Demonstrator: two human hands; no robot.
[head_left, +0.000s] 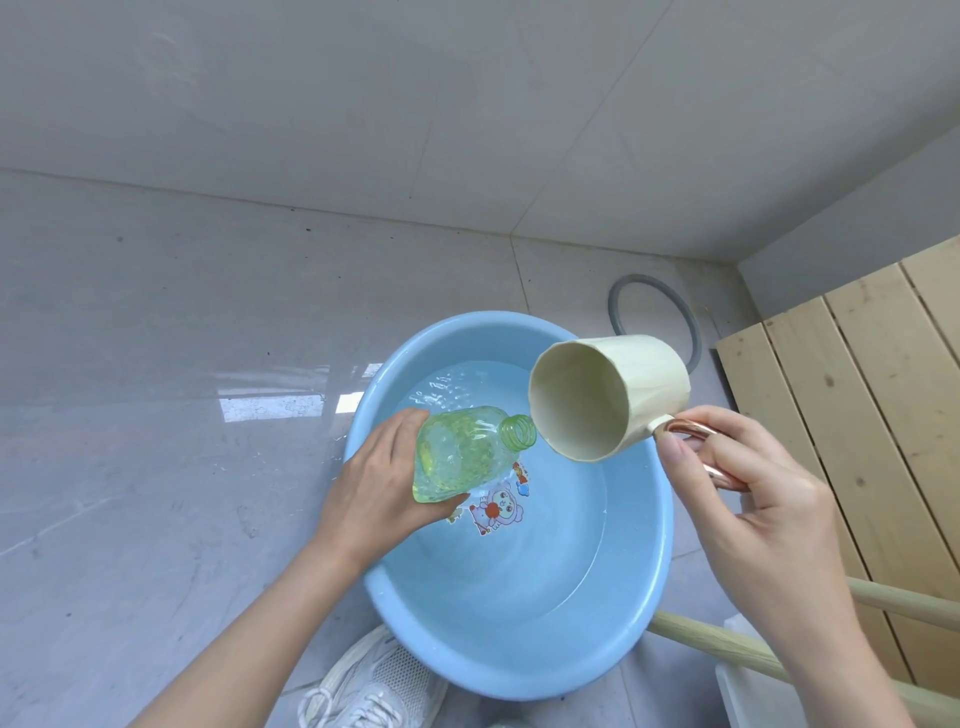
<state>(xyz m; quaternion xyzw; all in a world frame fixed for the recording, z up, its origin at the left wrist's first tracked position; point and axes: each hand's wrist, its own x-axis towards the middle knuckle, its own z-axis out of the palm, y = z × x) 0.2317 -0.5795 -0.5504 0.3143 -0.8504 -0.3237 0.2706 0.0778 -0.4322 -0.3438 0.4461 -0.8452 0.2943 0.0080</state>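
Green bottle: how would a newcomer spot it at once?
Start at the blue basin of water on the floor. Over its left side the left hand grips a green bottle. Unlike the cream mug beside it, it is see-through and uncapped.

Grey tile floor (156, 415): blue basin (644, 597), hose (691, 332), sneaker (374, 686).

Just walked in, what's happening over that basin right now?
A person is working over a blue basin holding shallow water. The left hand grips an uncapped green bottle, tilted with its neck toward a cream mug. The right hand holds that mug by its copper handle, tipped on its side, mouth close to the bottle's neck. No water is visibly pouring, and the mug looks empty.
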